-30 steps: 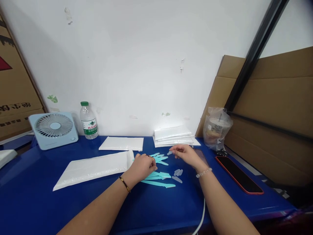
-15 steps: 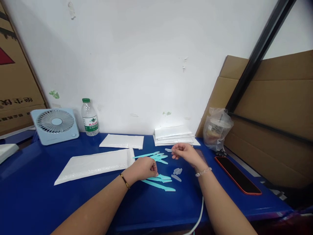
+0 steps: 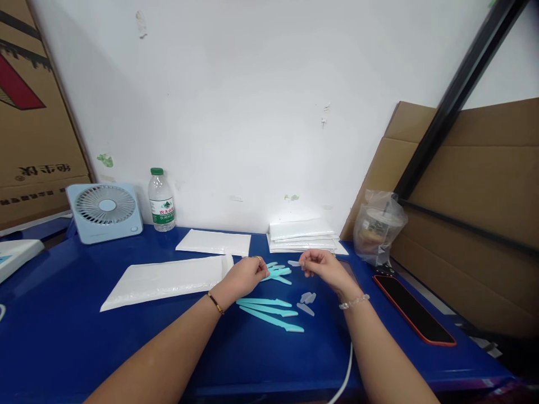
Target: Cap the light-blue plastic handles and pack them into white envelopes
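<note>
My left hand [image 3: 245, 276] is closed in a pinch on the end of a teal razor [image 3: 275, 272] that sits in a small cluster of teal razors on the blue table [image 3: 76, 336]. My right hand [image 3: 323, 267] pinches a small clear cap [image 3: 293, 262] just right of that cluster. The two hands are close together, fingertips facing. Three more teal razors [image 3: 269, 311] lie side by side nearer to me. Loose clear caps [image 3: 307, 298] rest beside them, under my right wrist.
A long white padded mailer [image 3: 164, 280] lies left of my hands, another mailer [image 3: 214, 243] behind it, and a stack of mailers [image 3: 303, 235] by the wall. A fan [image 3: 105, 212], a water bottle [image 3: 161, 200], a bagged drink cup [image 3: 379, 224] and a phone [image 3: 415, 308] stand around.
My left hand has moved away from the near razors, up to the far teal cluster, uncovering three razors. My right hand with the cap stayed nearly in place.
</note>
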`<action>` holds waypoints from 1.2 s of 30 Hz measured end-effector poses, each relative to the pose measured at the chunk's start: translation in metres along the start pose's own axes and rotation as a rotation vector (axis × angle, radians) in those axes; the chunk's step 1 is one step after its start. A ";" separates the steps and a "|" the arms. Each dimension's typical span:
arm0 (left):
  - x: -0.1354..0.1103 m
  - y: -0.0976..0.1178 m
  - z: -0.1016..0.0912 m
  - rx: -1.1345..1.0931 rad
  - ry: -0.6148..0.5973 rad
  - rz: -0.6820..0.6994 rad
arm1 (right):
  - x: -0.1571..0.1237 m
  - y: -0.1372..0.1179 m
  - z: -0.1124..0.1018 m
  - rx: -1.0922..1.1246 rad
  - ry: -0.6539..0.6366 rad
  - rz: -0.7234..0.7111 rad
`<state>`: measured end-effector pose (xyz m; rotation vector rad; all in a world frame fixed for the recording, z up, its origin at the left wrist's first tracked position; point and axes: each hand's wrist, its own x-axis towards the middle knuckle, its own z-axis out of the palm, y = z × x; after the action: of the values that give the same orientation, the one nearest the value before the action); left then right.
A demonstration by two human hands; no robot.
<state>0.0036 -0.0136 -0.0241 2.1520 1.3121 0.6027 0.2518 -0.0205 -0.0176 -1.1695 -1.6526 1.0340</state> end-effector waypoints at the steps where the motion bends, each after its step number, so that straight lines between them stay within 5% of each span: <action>1: 0.000 0.000 0.000 -0.013 0.001 -0.001 | 0.000 0.000 0.000 0.008 0.009 -0.013; 29: 0.004 -0.007 -0.002 -0.215 -0.070 0.001 | -0.001 -0.002 0.013 0.016 -0.022 -0.076; 36: 0.006 -0.009 0.004 0.029 0.010 0.017 | 0.000 0.001 0.013 -0.179 -0.097 -0.064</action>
<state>0.0027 -0.0052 -0.0327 2.1878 1.3166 0.6060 0.2398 -0.0227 -0.0225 -1.1879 -1.8786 0.9305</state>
